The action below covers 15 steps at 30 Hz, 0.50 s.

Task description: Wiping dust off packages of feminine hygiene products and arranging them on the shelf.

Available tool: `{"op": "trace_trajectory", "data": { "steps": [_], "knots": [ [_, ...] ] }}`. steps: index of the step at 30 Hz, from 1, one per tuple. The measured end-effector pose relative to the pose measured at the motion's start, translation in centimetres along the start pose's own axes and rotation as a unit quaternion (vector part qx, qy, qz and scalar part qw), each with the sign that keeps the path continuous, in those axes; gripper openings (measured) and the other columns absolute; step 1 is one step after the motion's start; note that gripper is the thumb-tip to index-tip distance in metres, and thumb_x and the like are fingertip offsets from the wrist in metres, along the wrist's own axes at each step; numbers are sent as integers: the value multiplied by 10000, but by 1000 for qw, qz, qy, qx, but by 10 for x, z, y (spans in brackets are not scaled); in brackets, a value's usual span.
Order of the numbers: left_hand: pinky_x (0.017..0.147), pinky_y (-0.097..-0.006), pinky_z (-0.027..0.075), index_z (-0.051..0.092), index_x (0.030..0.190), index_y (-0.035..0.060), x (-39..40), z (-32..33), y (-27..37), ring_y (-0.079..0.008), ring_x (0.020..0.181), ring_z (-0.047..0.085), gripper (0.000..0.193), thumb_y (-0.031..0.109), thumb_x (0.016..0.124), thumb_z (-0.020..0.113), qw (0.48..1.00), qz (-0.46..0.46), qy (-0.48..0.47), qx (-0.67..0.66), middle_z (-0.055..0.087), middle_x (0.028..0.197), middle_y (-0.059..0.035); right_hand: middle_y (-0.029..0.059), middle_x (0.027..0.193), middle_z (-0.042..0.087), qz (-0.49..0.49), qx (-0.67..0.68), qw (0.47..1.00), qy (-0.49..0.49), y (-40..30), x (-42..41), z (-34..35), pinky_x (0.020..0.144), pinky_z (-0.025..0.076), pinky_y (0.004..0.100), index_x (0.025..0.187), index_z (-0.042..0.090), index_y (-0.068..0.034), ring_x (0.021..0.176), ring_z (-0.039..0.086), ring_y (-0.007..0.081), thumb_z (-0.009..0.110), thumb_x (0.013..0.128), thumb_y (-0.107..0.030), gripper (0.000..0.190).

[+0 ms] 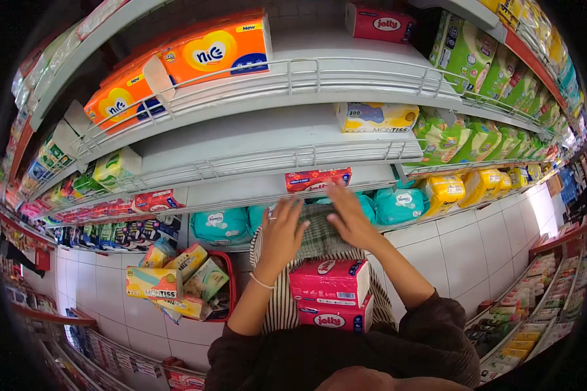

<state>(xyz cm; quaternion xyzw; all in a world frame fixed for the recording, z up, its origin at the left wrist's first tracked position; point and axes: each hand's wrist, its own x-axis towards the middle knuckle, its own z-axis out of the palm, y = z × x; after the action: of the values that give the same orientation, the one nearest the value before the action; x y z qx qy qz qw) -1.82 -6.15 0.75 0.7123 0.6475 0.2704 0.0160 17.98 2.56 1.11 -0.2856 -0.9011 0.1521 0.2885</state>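
My left hand [283, 229], with a ring on a finger and a band at the wrist, is raised with spread fingers and holds nothing. Beside it, my right hand [347, 215] is also empty, its fingertips in front of a red tissue pack [318, 180] on a low shelf. Below both hands lies a green checked cloth [318, 232] over striped fabric. Close to my body, one pink Jolly tissue pack [328, 282] rests on top of another pink pack [330, 317].
A red basket [232, 288] on the tiled floor at left holds several Montiss tissue packs [154, 283]. Wire-railed shelves [254, 161] carry orange Nice packs [215, 49], a yellow Montiss pack [376, 117] and green diaper packs [440, 134]. Teal Sweety packs [401, 205] sit at the bottom.
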Motion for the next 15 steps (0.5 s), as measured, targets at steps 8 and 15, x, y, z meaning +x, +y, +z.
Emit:
{"op": "trace_trajectory", "data": {
  "steps": [8,15],
  "knots": [
    [1035,-633,246,453,1331,35,-19,23,-27,-371,1280,398,752,591,832,545,992,-73,-52,86,448,1376,-167,216,1485,273,138,155,968,-139,32,-32,27,1112,242,428,1447,248,-36,1383,236,388,483,952,-356,634],
    [900,-490,403,510,1099,-61,-22,7,-40,-401,1069,504,612,465,820,650,965,-236,-65,-90,517,1117,-278,157,1534,191,224,356,906,-45,-7,-4,-11,1147,133,404,1477,126,-21,1424,151,313,314,950,-585,793]
  ]
}}
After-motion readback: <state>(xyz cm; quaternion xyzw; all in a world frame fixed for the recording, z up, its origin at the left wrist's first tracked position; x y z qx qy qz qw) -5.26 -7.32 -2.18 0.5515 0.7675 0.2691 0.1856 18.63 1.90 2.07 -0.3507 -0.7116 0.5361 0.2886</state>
